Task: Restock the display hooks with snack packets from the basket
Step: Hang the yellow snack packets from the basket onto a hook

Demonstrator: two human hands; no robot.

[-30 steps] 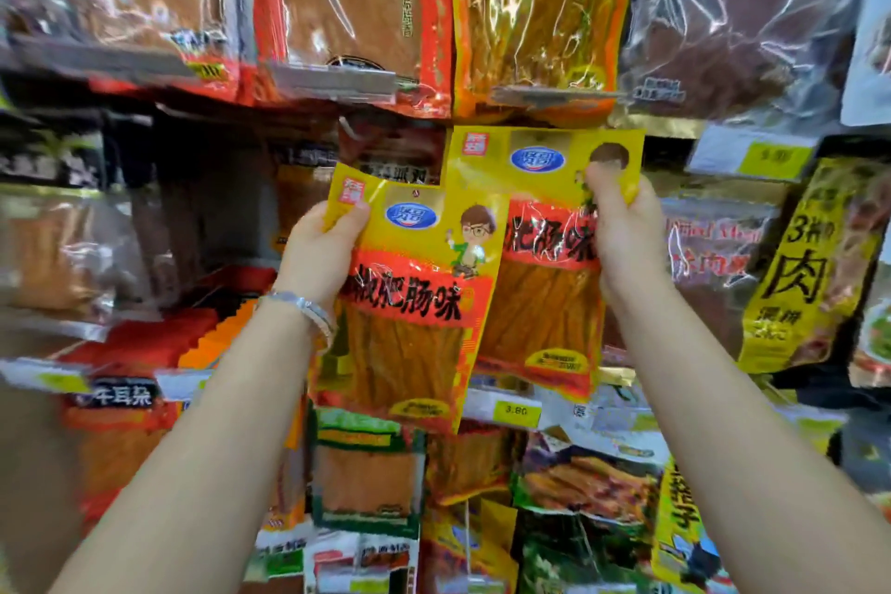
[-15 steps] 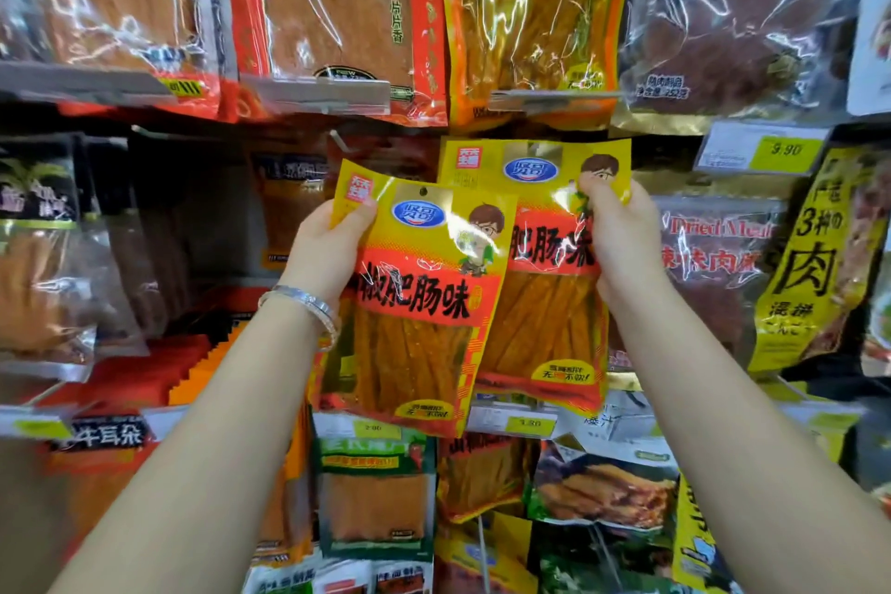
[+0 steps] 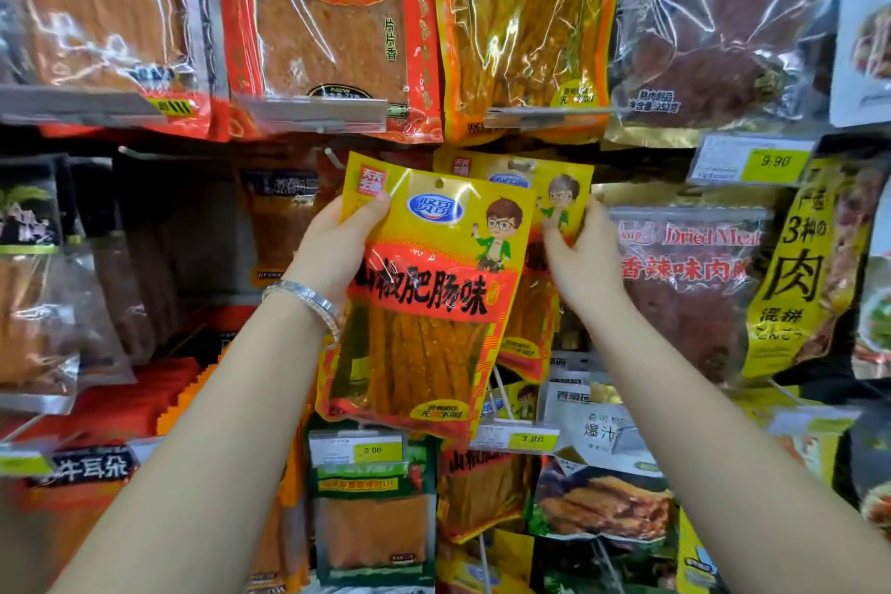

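A shop wall is full of snack bags hanging in rows. Along the top hang the biggest ones: a red bag, an orange bag and a dark bag with brown meat inside. Under the dark one, on the right, hangs a see-through meat bag with red words. Just beside that is a yellow and black bag. Lower down hang more bags, a bit blurry.

Two bare arms reach up from the bottom to the middle of the wall. There, in front of everything else, is a yellow packet. It has a red band, a cartoon boy with glasses, and long orange sticks showing through its clear part. It is tipped a little to the right. Behind it, up and to the right, is a second yellow packet of the same kind. Only its top and right side peek out. I cannot tell if it hangs on a hook.

The left hand holds the front packet at its top left corner, with the thumb on the front and the fingers tucked behind. The right hand holds the back packet by its right edge, thumb on the front and fingers curled round the side.

A silver bracelet sits on the left wrist. Small yellow price tags say 9.90, 3.80 and 2.00. A tiny hole is near the top of the front packet.
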